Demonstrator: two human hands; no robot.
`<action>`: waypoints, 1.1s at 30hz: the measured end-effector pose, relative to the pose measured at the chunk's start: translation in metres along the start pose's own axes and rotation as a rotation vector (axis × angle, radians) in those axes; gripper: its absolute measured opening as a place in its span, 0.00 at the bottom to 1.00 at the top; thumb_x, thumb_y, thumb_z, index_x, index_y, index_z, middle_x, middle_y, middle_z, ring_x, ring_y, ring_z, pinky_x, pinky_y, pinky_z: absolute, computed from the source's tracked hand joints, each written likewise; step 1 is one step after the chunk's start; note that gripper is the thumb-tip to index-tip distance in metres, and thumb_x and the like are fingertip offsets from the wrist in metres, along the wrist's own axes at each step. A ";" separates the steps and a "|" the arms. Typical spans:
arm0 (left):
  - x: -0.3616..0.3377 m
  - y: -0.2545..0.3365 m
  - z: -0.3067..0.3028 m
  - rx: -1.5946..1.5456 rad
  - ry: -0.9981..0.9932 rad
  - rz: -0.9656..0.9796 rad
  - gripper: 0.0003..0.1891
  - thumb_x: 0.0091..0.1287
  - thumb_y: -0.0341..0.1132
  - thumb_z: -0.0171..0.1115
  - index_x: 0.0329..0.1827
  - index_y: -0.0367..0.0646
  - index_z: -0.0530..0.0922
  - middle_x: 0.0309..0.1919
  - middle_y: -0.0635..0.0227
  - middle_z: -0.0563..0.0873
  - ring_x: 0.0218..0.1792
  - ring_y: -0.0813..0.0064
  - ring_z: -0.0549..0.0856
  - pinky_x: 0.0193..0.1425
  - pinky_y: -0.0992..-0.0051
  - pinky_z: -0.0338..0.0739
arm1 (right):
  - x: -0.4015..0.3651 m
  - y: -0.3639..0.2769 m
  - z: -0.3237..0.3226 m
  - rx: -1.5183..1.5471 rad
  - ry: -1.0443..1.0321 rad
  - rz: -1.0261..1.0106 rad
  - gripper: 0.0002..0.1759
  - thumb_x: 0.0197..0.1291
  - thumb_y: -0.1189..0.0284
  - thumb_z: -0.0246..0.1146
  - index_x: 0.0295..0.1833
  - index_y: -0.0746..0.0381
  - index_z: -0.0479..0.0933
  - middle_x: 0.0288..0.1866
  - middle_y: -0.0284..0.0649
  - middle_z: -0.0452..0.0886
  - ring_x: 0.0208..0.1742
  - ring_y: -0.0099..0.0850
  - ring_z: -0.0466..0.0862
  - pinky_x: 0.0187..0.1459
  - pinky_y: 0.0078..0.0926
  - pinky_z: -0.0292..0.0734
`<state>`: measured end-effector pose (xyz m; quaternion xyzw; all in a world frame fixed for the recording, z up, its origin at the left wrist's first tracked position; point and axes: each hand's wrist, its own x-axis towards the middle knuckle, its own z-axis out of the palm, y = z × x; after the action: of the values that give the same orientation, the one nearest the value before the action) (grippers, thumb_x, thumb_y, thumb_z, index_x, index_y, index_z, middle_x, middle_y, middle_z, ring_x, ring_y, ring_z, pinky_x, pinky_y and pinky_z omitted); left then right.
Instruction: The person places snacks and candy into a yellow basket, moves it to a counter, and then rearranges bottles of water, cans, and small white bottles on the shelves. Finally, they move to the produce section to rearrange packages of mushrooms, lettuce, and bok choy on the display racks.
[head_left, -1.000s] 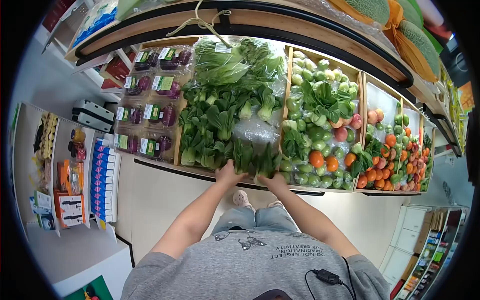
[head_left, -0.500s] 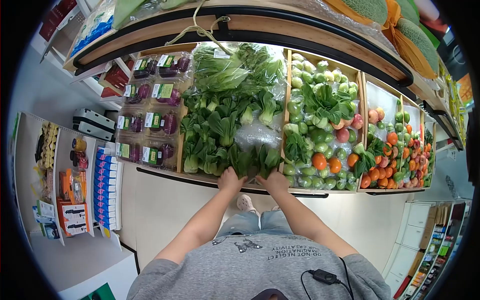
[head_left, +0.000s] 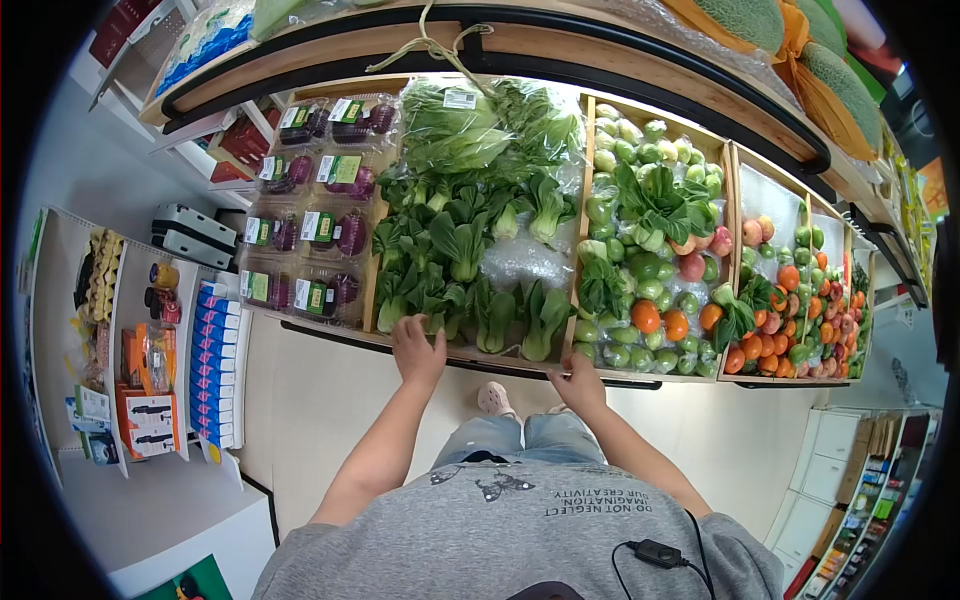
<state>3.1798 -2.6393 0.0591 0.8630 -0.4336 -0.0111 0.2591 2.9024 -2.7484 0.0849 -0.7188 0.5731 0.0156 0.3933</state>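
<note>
Leafy bok choy [head_left: 459, 240] fills a wooden bin below bagged greens [head_left: 455, 130]. My left hand [head_left: 418, 350] is open at the bin's front edge, its fingertips against the lowest leaves on the left side. Two bok choy heads, one [head_left: 494, 318] and another [head_left: 544, 322], lie side by side between my hands, stems toward me. My right hand [head_left: 580, 385] rests by the front rail near the divider, fingers apart, with nothing visible in it. Clear plastic wrap [head_left: 520, 262] shows behind the two heads.
Packaged purple vegetables [head_left: 340, 230] stand in trays at the left. Right of the divider are green tomatoes [head_left: 645, 265], orange tomatoes [head_left: 646, 316] and loose greens. An upper shelf rail [head_left: 640, 40] crosses above the bins. Side shelves [head_left: 110, 400] stand at the far left.
Both hands have let go of the two bok choy heads and moved apart, my left hand leftward and my right hand rightward and nearer my body. The two heads now lie flat.
</note>
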 end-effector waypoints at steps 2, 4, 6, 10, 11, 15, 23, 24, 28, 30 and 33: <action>0.008 0.007 -0.003 0.021 -0.003 0.107 0.22 0.58 0.36 0.65 0.54 0.45 0.69 0.51 0.57 0.72 0.54 0.52 0.72 0.58 0.55 0.68 | -0.008 0.015 0.006 0.017 0.020 -0.101 0.24 0.54 0.56 0.66 0.50 0.62 0.76 0.48 0.47 0.80 0.48 0.45 0.81 0.47 0.41 0.77; 0.007 0.025 -0.004 -0.003 -0.049 0.246 0.21 0.58 0.36 0.65 0.54 0.46 0.69 0.51 0.58 0.72 0.54 0.53 0.72 0.58 0.56 0.68 | -0.012 0.017 0.007 -0.021 0.052 -0.127 0.21 0.54 0.58 0.65 0.48 0.60 0.77 0.47 0.46 0.80 0.49 0.44 0.80 0.48 0.40 0.77; -0.001 0.039 0.003 -0.074 -0.129 0.433 0.20 0.56 0.35 0.65 0.53 0.48 0.72 0.51 0.61 0.73 0.55 0.55 0.73 0.58 0.56 0.68 | -0.009 0.025 0.009 0.001 0.065 -0.108 0.21 0.53 0.58 0.66 0.48 0.61 0.78 0.47 0.46 0.80 0.49 0.45 0.80 0.48 0.39 0.77; -0.026 0.065 0.008 -0.104 -0.251 0.354 0.21 0.55 0.34 0.66 0.54 0.50 0.74 0.51 0.62 0.75 0.56 0.56 0.73 0.59 0.56 0.69 | 0.010 0.026 -0.028 0.160 0.206 0.064 0.23 0.51 0.59 0.69 0.47 0.63 0.77 0.44 0.47 0.81 0.46 0.44 0.82 0.47 0.39 0.77; -0.027 0.065 0.008 -0.108 -0.249 0.368 0.21 0.55 0.34 0.66 0.54 0.50 0.74 0.51 0.62 0.75 0.56 0.56 0.73 0.59 0.56 0.69 | 0.015 0.029 -0.041 0.141 0.250 0.036 0.23 0.51 0.59 0.69 0.47 0.63 0.77 0.44 0.48 0.81 0.46 0.44 0.82 0.47 0.38 0.77; -0.016 0.047 -0.001 -0.146 -0.237 0.265 0.21 0.56 0.34 0.65 0.54 0.47 0.75 0.52 0.59 0.76 0.56 0.55 0.73 0.59 0.57 0.69 | 0.033 0.033 -0.092 0.147 0.423 0.039 0.24 0.52 0.59 0.69 0.48 0.63 0.76 0.44 0.47 0.81 0.46 0.43 0.82 0.48 0.38 0.77; 0.020 0.064 -0.004 -0.128 -0.224 0.246 0.19 0.58 0.32 0.64 0.54 0.44 0.74 0.51 0.56 0.76 0.55 0.52 0.73 0.58 0.58 0.70 | 0.067 0.097 -0.160 0.411 0.536 0.165 0.24 0.50 0.58 0.68 0.46 0.65 0.78 0.46 0.50 0.82 0.49 0.42 0.82 0.52 0.35 0.75; 0.026 0.074 0.000 -0.138 -0.238 0.245 0.19 0.58 0.31 0.63 0.54 0.44 0.74 0.51 0.56 0.76 0.55 0.52 0.73 0.58 0.58 0.70 | 0.060 0.105 -0.170 0.383 0.562 0.205 0.25 0.50 0.58 0.68 0.48 0.65 0.77 0.46 0.50 0.81 0.50 0.42 0.81 0.52 0.36 0.75; 0.049 0.126 0.012 -0.138 -0.274 0.394 0.20 0.58 0.30 0.63 0.56 0.45 0.74 0.52 0.57 0.76 0.57 0.52 0.73 0.59 0.59 0.72 | 0.072 0.167 -0.193 0.101 0.651 0.304 0.27 0.49 0.59 0.66 0.53 0.62 0.73 0.50 0.51 0.76 0.54 0.48 0.76 0.54 0.41 0.74; 0.064 0.148 0.023 -0.096 -0.270 0.427 0.22 0.56 0.29 0.63 0.57 0.46 0.74 0.53 0.57 0.76 0.57 0.53 0.74 0.59 0.60 0.73 | 0.075 0.180 -0.206 -0.074 0.714 0.294 0.26 0.51 0.61 0.65 0.54 0.60 0.72 0.54 0.51 0.73 0.55 0.49 0.75 0.55 0.44 0.74; 0.090 0.186 0.045 0.034 -0.356 0.550 0.25 0.56 0.28 0.62 0.60 0.49 0.73 0.58 0.58 0.74 0.60 0.55 0.73 0.61 0.59 0.71 | 0.082 0.184 -0.233 -0.300 0.695 0.247 0.25 0.52 0.64 0.63 0.56 0.58 0.72 0.55 0.47 0.72 0.58 0.48 0.74 0.55 0.45 0.74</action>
<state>3.0868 -2.8173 0.1238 0.7021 -0.6892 -0.0841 0.1583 2.6771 -2.9566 0.1064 -0.6565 0.7454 -0.0978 0.0616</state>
